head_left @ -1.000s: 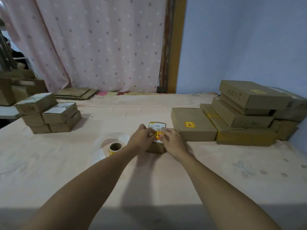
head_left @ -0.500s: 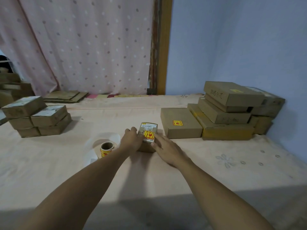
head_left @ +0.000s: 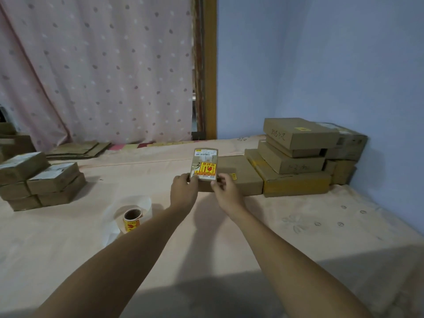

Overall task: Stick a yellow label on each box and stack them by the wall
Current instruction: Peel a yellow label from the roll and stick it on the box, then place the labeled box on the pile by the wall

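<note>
Two hands are holding one small box point(head_left: 205, 165) clear of the bed point(head_left: 298, 226).

Nearest item: label roll point(head_left: 132, 220), standing on its backing paper just left of the left forearm, nobody touching it.

Left hand point(head_left: 183, 191) is gripping the box's near left corner. Right hand point(head_left: 226, 191) is pinching the near right corner. Both are grasping; neither is free.

Risk (judgement): the grip is taking only the near edge, so the far end could be dipping and the box slipping out on the way across.

Position: box is sitting just beyond the fingertips, top face tilting toward the camera. Yellow label point(head_left: 207, 168) is showing on it, below a white barcode sticker. Behind and below it a flat box point(head_left: 241, 177) is lying on the bed.

Further risk: stack point(head_left: 296, 157) by the wall point(head_left: 321, 65) is looking uneven, upper boxes skewed. Setting this one down off-centre could be sliding it off or nudging the pile.

Far left, another pile of boxes point(head_left: 39, 180) is waiting, no yellow labels visible.
</note>
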The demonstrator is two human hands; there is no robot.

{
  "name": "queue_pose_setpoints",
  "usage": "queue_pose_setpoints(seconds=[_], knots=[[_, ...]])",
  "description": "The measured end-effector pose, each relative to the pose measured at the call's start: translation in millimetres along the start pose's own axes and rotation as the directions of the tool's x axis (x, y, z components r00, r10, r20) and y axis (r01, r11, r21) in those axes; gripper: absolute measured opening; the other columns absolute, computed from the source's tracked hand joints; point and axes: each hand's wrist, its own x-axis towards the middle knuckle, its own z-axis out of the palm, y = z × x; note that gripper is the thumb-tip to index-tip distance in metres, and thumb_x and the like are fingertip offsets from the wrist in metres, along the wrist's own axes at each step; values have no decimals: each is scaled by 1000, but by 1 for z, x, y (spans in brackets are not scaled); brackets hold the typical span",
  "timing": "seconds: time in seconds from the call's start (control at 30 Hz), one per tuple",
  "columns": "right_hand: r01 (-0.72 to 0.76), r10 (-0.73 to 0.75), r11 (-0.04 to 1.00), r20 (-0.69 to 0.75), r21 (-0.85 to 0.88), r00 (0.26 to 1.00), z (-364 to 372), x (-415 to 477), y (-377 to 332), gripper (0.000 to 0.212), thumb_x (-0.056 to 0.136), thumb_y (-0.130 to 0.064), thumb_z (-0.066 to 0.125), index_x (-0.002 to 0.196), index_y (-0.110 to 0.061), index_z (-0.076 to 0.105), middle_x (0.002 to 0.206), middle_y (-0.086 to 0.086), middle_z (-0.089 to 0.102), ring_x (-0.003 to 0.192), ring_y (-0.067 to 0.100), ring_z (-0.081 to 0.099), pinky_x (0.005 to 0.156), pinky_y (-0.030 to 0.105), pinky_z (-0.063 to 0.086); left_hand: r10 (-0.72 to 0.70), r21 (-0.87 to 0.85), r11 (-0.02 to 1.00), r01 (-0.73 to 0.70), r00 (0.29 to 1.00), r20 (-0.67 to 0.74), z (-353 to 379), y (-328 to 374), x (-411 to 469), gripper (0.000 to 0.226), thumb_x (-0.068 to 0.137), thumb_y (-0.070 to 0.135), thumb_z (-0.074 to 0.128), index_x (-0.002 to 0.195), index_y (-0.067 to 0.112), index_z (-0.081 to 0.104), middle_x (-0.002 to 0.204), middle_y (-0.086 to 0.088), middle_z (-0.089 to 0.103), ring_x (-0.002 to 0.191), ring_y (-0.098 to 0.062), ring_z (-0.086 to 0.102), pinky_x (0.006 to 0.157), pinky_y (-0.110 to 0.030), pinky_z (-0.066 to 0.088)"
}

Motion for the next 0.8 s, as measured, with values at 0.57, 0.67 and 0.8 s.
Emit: queue_pose_setpoints(seconds=[0.57, 0.67, 0.8], knots=[[-222, 201, 968, -173, -116, 964, -116, 66, 59, 50, 99, -32, 57, 145, -19, 45, 143, 4, 53, 121, 23, 56, 87, 29, 41, -3, 113, 993, -23, 975, 223, 155, 64, 19, 38, 101, 41, 51, 97, 6, 65, 89, -8, 67, 80, -24, 60, 57, -32, 34], [-194, 170, 970, -166, -145, 972, -120, 73, 62, 42, 99, -30, 57, 140, -20, 49, 135, 3, 58, 109, 19, 57, 83, 27, 40, -20, 125, 992, -9, 974, 228, 162, 67, 32, 41, 101, 41, 51, 108, 3, 64, 101, -14, 69, 95, -32, 63, 70, -33, 41], [-178, 151, 959, -131, -222, 980, -124, 83, 65, 43, 101, -27, 53, 144, -22, 51, 140, 2, 56, 126, 22, 53, 94, 30, 42, -40, 163, 987, 2, 973, 229, 171, 68, 45, 42, 101, 42, 50, 111, 3, 63, 104, -14, 68, 97, -32, 62, 79, -38, 49]])
